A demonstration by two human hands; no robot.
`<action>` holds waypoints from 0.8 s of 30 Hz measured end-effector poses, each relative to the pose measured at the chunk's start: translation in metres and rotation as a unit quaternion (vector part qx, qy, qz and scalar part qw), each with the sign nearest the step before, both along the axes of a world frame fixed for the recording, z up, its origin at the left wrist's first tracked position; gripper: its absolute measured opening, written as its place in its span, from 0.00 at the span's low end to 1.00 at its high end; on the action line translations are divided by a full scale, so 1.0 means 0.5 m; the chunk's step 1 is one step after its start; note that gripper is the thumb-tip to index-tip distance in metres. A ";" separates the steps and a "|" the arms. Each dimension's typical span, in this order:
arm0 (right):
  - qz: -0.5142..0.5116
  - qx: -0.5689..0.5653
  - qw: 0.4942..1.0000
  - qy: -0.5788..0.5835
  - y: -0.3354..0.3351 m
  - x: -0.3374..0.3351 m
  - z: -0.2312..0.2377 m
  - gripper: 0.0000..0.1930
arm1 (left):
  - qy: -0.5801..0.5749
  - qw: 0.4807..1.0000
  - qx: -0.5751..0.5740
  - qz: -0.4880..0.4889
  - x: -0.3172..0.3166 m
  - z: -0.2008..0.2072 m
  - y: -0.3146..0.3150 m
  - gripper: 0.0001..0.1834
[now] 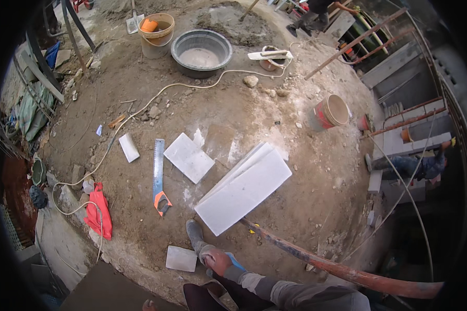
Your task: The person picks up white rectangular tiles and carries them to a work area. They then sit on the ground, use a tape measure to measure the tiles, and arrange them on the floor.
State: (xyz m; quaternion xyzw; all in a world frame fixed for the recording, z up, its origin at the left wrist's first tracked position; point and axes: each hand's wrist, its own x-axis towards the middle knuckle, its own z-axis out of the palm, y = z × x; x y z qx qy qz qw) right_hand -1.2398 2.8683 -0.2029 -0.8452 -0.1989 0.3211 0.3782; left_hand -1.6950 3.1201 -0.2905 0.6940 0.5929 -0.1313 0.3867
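Note:
My right hand [219,262] is low in the middle, curled beside my grey boot [194,233]. A blue thing [235,260] shows by its wrist; what the fingers hold, if anything, is hidden. At the bottom edge only a bit of my left hand [149,306] comes into view, its fingers mostly cut off. A small white block [181,258] lies left of the boot. Ahead of it are a stack of long white blocks [246,192], a shorter white block [189,158] and a handsaw [159,176] with an orange and black handle.
A rusty pole [337,262] runs in from the right toward the stack. Beyond stand a black tub [201,52], a bucket [155,46] and a reddish bucket [331,111]. A pale hose [155,96] winds across the dirt past a red bag [98,212]. One co-worker [420,167] bends at right.

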 end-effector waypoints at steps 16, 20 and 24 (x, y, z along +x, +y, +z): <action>-0.244 0.101 0.829 0.494 0.226 -0.058 -0.154 0.33 | -0.265 0.934 -0.072 -0.229 0.849 0.237 0.044 0.25; -0.378 0.254 0.674 0.582 0.312 -0.096 -0.244 0.38 | -0.319 0.834 -0.061 -0.446 0.830 0.119 0.024 0.34; -0.411 0.141 0.717 0.546 0.328 -0.003 -0.232 0.33 | -0.191 0.898 -0.084 -0.387 0.802 -0.100 0.104 0.27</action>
